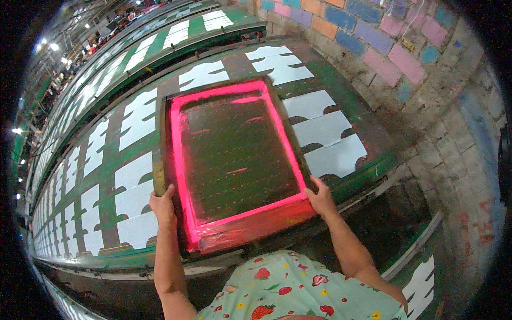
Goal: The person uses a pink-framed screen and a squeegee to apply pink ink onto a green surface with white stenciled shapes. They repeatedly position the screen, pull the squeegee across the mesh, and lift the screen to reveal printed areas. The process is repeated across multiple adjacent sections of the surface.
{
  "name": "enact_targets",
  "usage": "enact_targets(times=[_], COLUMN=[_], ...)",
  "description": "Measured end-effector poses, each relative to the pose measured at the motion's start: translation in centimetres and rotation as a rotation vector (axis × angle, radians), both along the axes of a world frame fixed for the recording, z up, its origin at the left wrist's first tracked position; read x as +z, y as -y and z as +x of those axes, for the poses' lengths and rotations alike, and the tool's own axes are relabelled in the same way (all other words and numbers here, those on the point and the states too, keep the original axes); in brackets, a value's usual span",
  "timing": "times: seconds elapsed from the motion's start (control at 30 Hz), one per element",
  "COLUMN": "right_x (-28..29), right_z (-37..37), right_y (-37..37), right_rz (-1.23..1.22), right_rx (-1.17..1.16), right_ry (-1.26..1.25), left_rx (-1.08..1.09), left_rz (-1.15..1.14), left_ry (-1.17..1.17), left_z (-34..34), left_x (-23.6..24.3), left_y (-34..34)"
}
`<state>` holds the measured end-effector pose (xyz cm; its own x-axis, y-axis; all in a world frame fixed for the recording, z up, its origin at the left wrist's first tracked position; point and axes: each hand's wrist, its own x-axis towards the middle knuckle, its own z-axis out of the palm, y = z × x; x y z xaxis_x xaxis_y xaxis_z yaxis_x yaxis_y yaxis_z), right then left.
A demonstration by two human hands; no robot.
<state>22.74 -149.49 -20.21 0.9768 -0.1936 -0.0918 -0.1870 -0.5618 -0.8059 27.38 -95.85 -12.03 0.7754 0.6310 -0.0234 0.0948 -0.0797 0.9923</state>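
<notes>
As 2 hands [162, 207] [321, 199] hold framed screen [240, 160] — long axis forward, slightly leftward

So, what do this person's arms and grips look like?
No machinery: the left grip and right grip are ungloved human hands. The left forearm and right forearm are bare, without visible cables or bands. The pale green garment carries a strawberry print.
</notes>
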Motion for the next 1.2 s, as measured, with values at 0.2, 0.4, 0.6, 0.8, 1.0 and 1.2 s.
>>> enact_targets(times=[0.2,0.4,0.6,0.8,1.0,1.2], right_x=[-0.4,1.6,0.2,-0.7,3.6,8.8], right_z=[4.8,6.7,8.1,7.2,5.9,1.6], right_y=[15.7,29.0,37.9,42.3,39.6,32.0], right_rz=[0.174,0.08,0.18,0.062,-0.49,-0.456], right_rx=[-0.078,-0.153,-0.174,-0.136,0.164,0.944], right_ry=[0.015,-0.003,-0.05,-0.081,0.115,0.312], left_rx=[0.065,0.043,0.033,0.025,0.012,0.031], left_rz=[0.0,-0.096,-0.042,0.007,0.07,0.125], left_ry=[-0.012,-0.013,-0.049,-0.087,-0.104,-0.204], left_z=[1.6,3.2,4.3,5.1,5.6,6.3], left_x=[-1.1,-4.0,-5.8,-5.2,-6.3,-7.3], left_y=[16.0,30.1,37.6,41.5,42.3,42.2])
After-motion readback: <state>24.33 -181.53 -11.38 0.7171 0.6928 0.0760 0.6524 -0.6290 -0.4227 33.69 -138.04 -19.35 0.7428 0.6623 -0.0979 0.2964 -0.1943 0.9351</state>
